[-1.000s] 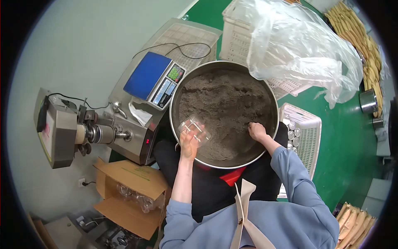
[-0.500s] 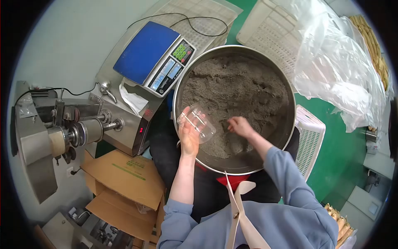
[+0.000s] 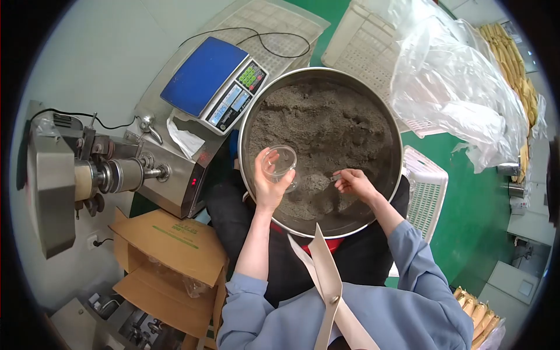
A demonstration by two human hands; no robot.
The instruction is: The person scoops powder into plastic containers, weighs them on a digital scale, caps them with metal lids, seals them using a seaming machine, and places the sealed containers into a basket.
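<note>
A large round metal basin (image 3: pixel 396 175) holds grey-brown powdery material (image 3: pixel 315 128). Over its left part, my left hand (image 3: pixel 270 185) grips a clear jar (image 3: pixel 280 160), its round mouth tilted up toward the camera. My right hand (image 3: pixel 354 184) is above the powder at the lower right, fingers pinched on what looks like a thin handle. A mound of powder (image 3: pixel 315 182) lies just left of those fingers, and whatever carries it is hidden under the powder.
A blue-topped scale (image 3: pixel 204 76) and a metal machine (image 3: pixel 125 177) stand at the left. Below them is an open cardboard box (image 3: pixel 175 242). White crates (image 3: pixel 429 189) stand at the right and behind, with clear plastic sheeting (image 3: pixel 461 93) over the back one.
The jar has turned from lying sideways to mouth up in my left hand. My right hand went left through the powder, then slightly right, and a powder mound now shows beside it.
</note>
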